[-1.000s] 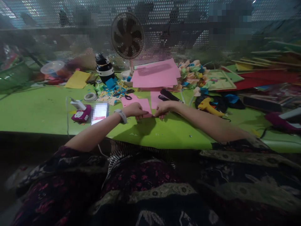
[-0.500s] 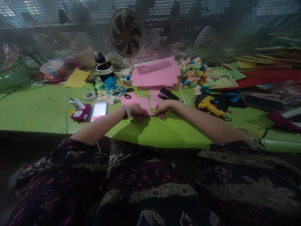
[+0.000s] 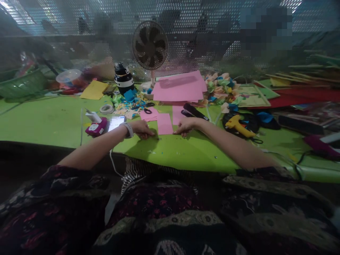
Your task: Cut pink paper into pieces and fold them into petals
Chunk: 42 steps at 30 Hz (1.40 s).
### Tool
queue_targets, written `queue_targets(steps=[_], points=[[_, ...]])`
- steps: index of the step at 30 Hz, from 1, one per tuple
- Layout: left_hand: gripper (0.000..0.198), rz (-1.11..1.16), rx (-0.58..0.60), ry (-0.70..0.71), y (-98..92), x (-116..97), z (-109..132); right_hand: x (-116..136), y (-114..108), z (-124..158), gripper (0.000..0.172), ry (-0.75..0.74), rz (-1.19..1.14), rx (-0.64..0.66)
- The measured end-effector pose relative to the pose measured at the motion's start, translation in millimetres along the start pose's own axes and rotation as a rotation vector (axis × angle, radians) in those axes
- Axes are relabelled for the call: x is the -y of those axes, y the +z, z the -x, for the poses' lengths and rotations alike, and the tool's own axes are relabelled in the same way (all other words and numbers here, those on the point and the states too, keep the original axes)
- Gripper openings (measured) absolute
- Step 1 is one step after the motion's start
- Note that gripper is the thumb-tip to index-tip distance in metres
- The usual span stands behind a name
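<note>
A small pink paper rectangle [image 3: 165, 124] lies flat on the green tabletop between my hands. My left hand [image 3: 143, 129], with a pale watch strap on its wrist, rests left of it, apart from the paper. Its fingers are curled, and I see nothing in them. Across from it, my right hand [image 3: 185, 126] is closed with its fingertips at the rectangle's lower right corner; whether they grip anything is hidden. Behind the right hand are another pink piece [image 3: 178, 114] and a black stapler [image 3: 195, 111]. More pink pieces [image 3: 148, 114] lie behind the left hand, under black-handled scissors [image 3: 147, 110].
Large pink sheets [image 3: 180, 88] lie at the back before a fan [image 3: 150, 45]. A bottle [image 3: 124, 79] and paper scraps [image 3: 132, 104] stand left of them. A phone [image 3: 116, 122] and purple plug adapter [image 3: 96, 126] are left; a yellow glue gun [image 3: 239, 126] lies right.
My left hand has let go of the pink rectangle and moved left. The rectangle now lies straighter between the hands. My right hand stays near its corner; the view has tilted slightly.
</note>
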<state>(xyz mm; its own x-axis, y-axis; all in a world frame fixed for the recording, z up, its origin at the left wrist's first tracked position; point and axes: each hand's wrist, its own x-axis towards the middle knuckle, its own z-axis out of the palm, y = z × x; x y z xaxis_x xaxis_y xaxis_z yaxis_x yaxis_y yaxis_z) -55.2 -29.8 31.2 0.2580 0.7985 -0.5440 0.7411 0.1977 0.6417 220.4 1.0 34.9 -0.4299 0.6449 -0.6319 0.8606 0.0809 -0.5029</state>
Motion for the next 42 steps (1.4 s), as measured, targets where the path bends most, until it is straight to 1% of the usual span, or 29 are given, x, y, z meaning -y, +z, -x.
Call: queue_targets(steps=[2,3,4,7,8,9,11,13,14,16,18,19,21,23,25,28,31,33,34,36,38,39,40,41,42], points=[[0.036,0.079,-0.073,0.050,1.4,-3.5,3.3,2.0,2.3,6.6,0.040,0.025,-0.036,-0.051],[0.037,0.132,-0.123,0.084,2.7,-5.8,4.5,3.5,3.7,9.9,0.038,0.011,-0.052,-0.097],[0.037,0.187,-0.172,0.119,4.3,-8.3,5.1,5.5,5.2,12.7,0.035,-0.027,-0.062,-0.154],[0.036,0.310,-0.276,0.200,8.9,-16.5,3.8,14.1,11.1,14.9,0.027,-0.199,-0.005,-0.392],[0.035,0.348,-0.303,0.216,9.9,-19.2,2.5,17.5,13.6,13.3,0.028,-0.243,0.043,-0.454],[0.035,0.392,-0.326,0.230,10.5,-21.7,1.2,20.7,16.3,10.7,0.033,-0.269,0.101,-0.494],[0.035,0.478,-0.364,0.252,10.7,-25.9,-1.2,25.5,21.3,4.3,0.044,-0.259,0.196,-0.507],[0.035,0.531,-0.382,0.274,10.3,-28.7,-2.7,27.0,25.0,-1.6,0.049,-0.223,0.216,-0.467],[0.034,0.542,-0.384,0.284,10.0,-29.5,-3.3,26.5,26.2,-3.8,0.046,-0.217,0.199,-0.444],[0.033,0.551,-0.392,0.305,9.7,-30.2,-5.0,23.7,27.2,-6.7,0.036,-0.228,0.135,-0.413],[0.035,0.552,-0.416,0.331,9.8,-29.6,-8.2,19.6,27.0,-8.2,0.025,-0.253,0.070,-0.420],[0.038,0.546,-0.439,0.347,10.1,-29.0,-10.3,17.4,26.6,-8.7,0.023,-0.268,0.036,-0.430],[0.046,0.521,-0.489,0.379,11.3,-26.9,-15.2,13.2,25.2,-9.6,0.023,-0.316,-0.043,-0.448],[0.055,0.493,-0.512,0.398,13.1,-24.1,-19.5,9.1,23.0,-10.1,0.026,-0.370,-0.171,-0.455],[0.063,0.485,-0.485,0.430,15.3,-21.0,-22.4,5.4,20.8,-10.4,0.030,-0.410,-0.366,-0.452],[0.072,0.446,-0.387,0.568,19.2,-16.6,-25.3,1.0,20.4,-12.0,0.038,-0.448,-0.623,-0.436],[0.066,0.372,-0.279,0.683,22.8,-11.3,-31.1,0.1,25.0,-16.0,0.044,-0.493,-0.680,-0.447],[0.060,0.315,-0.204,0.704,23.9,-6.6,-37.0,1.3,26.6,-16.9,0.047,-0.507,-0.620,-0.477],[0.056,0.280,-0.174,0.704,23.6,-4.0,-40.1,1.8,25.1,-15.3,0.047,-0.512,-0.566,-0.512],[0.050,0.220,-0.158,0.696,21.8,1.0,-45.3,0.5,15.6,-5.7,0.045,-0.517,-0.424,-0.644],[0.045,0.191,-0.192,0.687,18.6,4.7,-48.5,-6.1,-1.4,13.1,0.038,-0.511,-0.274,-0.848],[0.043,0.180,-0.209,0.684,16.9,5.9,-49.3,-11.9,-11.0,25.4,0.034,-0.484,-0.203,-0.928],[0.039,0.164,-0.220,0.685,15.4,6.6,-49.6,-19.3,-19.9,38.8,0.031,-0.441,-0.130,-0.968],[0.036,0.142,-0.223,0.688,14.2,6.8,-49.6,-28.1,-27.2,52.7,0.028,-0.385,-0.059,-0.979],[0.032,0.118,-0.220,0.692,13.2,6.8,-49.4,-37.8,-32.2,66.1,0.027,-0.325,0.013,-0.958]])
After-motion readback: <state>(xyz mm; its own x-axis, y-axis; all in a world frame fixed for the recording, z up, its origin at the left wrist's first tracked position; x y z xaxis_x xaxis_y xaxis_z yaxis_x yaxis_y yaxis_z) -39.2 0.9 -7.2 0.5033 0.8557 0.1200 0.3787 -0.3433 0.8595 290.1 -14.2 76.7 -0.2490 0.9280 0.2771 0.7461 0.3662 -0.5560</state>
